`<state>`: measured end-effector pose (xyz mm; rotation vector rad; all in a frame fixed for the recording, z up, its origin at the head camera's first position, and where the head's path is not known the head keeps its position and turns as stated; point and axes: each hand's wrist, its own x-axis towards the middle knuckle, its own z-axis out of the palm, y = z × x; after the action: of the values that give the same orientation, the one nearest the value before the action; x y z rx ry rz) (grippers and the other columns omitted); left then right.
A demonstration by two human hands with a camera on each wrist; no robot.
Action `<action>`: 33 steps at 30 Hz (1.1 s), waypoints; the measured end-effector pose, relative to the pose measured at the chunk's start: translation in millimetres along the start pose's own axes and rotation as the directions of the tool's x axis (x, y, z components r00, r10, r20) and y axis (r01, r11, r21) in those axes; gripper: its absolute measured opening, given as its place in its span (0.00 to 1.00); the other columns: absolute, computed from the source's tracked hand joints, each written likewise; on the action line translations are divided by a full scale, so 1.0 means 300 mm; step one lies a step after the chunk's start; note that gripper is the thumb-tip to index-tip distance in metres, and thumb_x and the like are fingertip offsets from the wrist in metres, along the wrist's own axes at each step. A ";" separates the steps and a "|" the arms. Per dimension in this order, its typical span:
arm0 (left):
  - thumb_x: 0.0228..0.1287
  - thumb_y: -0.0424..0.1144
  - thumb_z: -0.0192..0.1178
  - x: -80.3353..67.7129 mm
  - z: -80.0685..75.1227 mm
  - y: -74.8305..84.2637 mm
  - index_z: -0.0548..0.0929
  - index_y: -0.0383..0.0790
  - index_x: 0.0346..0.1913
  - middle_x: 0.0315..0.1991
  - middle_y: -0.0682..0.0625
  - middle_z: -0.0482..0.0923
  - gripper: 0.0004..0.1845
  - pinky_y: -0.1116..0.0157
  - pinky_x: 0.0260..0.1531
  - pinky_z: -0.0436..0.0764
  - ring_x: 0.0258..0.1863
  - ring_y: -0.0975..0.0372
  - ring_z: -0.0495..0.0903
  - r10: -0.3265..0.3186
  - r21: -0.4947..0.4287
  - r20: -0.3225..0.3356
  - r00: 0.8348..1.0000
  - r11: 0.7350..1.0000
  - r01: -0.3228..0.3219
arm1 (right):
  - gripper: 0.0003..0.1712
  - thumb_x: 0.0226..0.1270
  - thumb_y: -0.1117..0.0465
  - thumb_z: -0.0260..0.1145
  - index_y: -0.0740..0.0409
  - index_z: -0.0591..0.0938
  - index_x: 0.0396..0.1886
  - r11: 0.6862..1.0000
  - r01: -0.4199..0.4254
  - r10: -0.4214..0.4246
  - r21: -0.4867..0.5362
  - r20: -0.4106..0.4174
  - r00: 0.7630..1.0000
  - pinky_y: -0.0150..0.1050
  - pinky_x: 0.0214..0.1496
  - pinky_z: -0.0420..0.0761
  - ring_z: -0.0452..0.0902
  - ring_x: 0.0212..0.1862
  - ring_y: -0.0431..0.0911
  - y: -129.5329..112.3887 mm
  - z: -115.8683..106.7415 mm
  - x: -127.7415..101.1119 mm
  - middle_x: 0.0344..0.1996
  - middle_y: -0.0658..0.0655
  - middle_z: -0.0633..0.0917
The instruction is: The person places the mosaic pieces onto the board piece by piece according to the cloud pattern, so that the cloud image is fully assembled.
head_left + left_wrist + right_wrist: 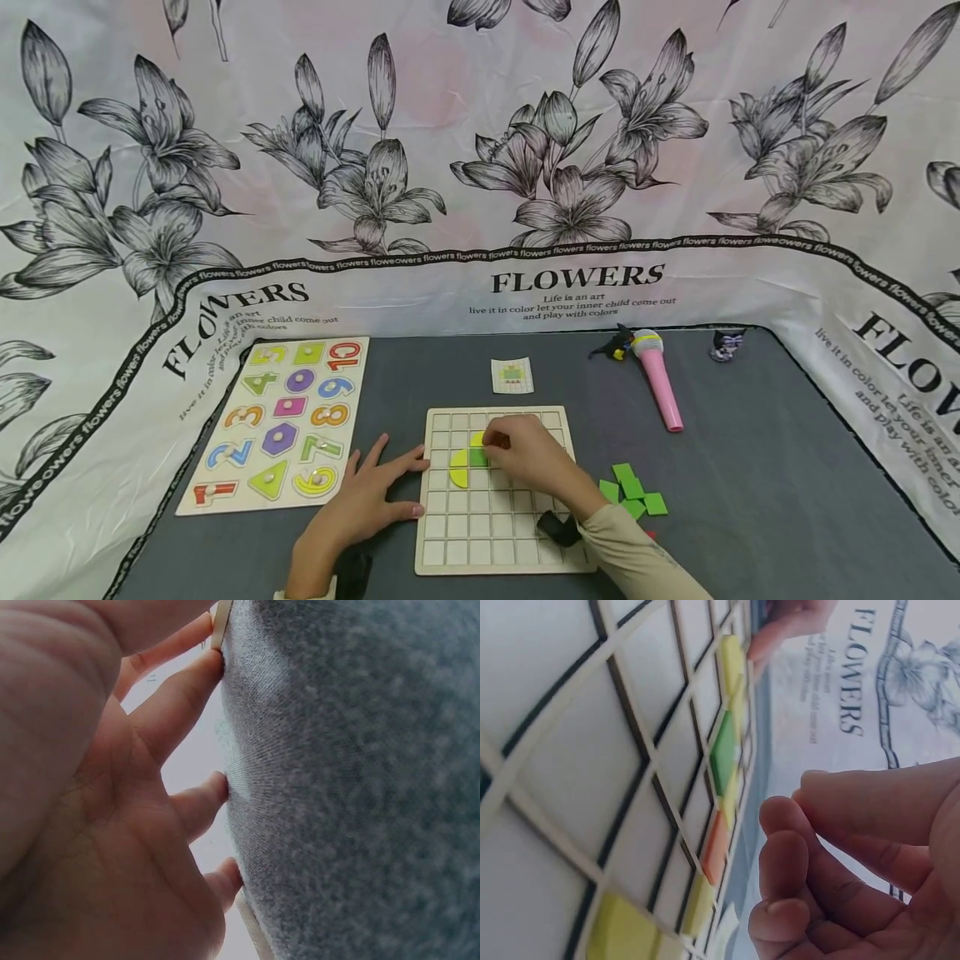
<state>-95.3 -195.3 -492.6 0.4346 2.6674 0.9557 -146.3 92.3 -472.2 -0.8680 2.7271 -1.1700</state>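
Seen from the head camera, the wooden grid board point(495, 492) lies on the grey table point(750, 483) just in front of the person. Left hand point(367, 500) rests flat on the table with fingers spread and straight, its fingertips touching the board's left edge. Right hand point(528, 454) sits over the upper middle of the board, fingers bent downward beside a yellow piece point(459, 468) and a green piece point(477, 457) already in the grid; whether it pinches anything cannot be told from here. Loose green tiles point(633, 492) lie just right of the board, a small pattern card point(512, 375) beyond it, a number puzzle point(281, 421) to the left, a pink toy microphone point(660, 383) to the right.

From the left wrist, the fingers point(180, 712) are stretched out, tips pressing the grey cloth beside the board's edge point(220, 622).

From the right wrist, the curled fingers point(810, 855) are drawn together above the grid point(592, 750), no piece visible between them; a green tile point(724, 750) and an orange tile point(715, 847) sit in nearby cells.
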 end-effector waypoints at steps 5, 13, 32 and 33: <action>0.61 0.48 0.80 0.001 0.001 0.001 0.77 0.48 0.77 0.75 0.51 0.75 0.41 0.27 0.74 0.33 0.84 0.35 0.44 -0.002 -0.004 0.000 1.000 1.000 0.002 | 0.03 0.73 0.69 0.72 0.59 0.91 0.40 0.999 -0.010 0.011 0.050 -0.020 1.000 0.37 0.38 0.83 0.80 0.35 0.38 0.014 -0.052 -0.041 0.35 0.45 0.88; 0.60 0.48 0.80 -0.003 -0.005 0.012 0.81 0.48 0.74 0.77 0.48 0.73 0.39 0.26 0.74 0.34 0.83 0.33 0.44 -0.004 -0.025 -0.005 1.000 1.000 0.004 | 0.03 0.74 0.68 0.71 0.59 0.91 0.42 0.997 -0.017 0.022 0.078 -0.054 0.998 0.38 0.39 0.82 0.80 0.37 0.38 0.063 -0.142 -0.112 0.35 0.43 0.87; 0.60 0.48 0.80 -0.003 -0.011 0.011 0.81 0.48 0.74 0.77 0.47 0.72 0.38 0.25 0.73 0.34 0.83 0.33 0.44 0.005 -0.029 -0.004 1.000 1.000 -0.005 | 0.10 0.74 0.67 0.73 0.59 0.90 0.51 0.987 -0.142 0.150 0.080 -0.104 0.983 0.38 0.41 0.81 0.80 0.42 0.39 0.157 -0.286 -0.286 0.43 0.49 0.88; 0.59 0.48 0.80 -0.002 -0.011 0.011 0.81 0.48 0.74 0.77 0.47 0.72 0.38 0.25 0.73 0.34 0.83 0.33 0.44 0.007 -0.030 -0.004 1.000 1.000 -0.007 | 0.10 0.74 0.67 0.73 0.59 0.90 0.51 0.986 -0.147 0.155 0.077 -0.104 0.982 0.38 0.41 0.81 0.80 0.42 0.40 0.163 -0.292 -0.295 0.44 0.49 0.88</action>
<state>-95.2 -195.1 -488.0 0.4365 2.6528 0.9976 -117.6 222.0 -457.9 -0.5930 2.7611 -1.3085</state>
